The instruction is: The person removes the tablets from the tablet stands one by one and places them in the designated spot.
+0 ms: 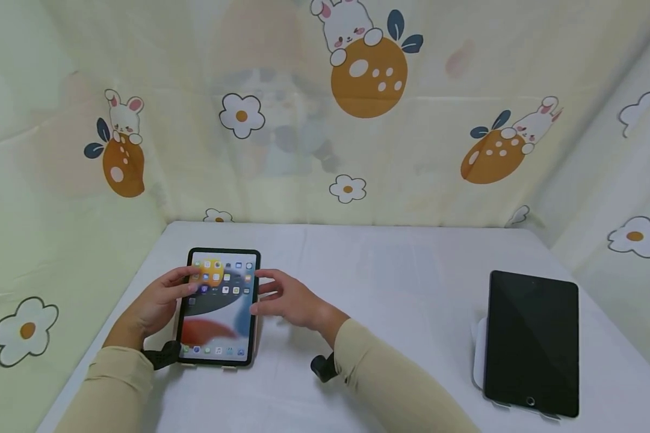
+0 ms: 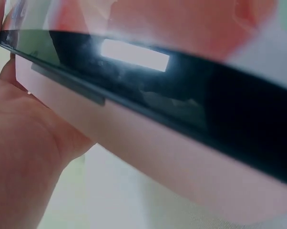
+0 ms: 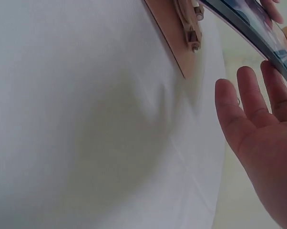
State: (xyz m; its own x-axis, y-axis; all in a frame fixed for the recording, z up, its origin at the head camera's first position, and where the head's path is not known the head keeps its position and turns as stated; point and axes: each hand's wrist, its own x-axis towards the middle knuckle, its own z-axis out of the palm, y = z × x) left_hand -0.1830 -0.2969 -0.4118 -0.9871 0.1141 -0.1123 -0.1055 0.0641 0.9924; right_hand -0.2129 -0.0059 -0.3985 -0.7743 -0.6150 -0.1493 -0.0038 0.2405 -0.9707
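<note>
A white table (image 1: 379, 276) runs out of view at its near edge. By its right edge leans a dark tablet (image 1: 531, 343); a wide stretch of tabletop separates it from the lit tablet (image 1: 216, 313) near the left edge. The left hand (image 1: 151, 304) overlaps the lit tablet's left side, its grip impossible to tell; the right hand (image 1: 289, 297), fingers loosely extended, touches the right edge. A pink stand (image 3: 172, 43) and a white stand (image 1: 480, 355) are mostly hidden behind.

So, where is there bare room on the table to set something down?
The white table is bare between the right sleeve and the dark tablet, and along the patterned backdrop. It's crowded at left, where the left grip and right grip flank the lit tablet.
</note>
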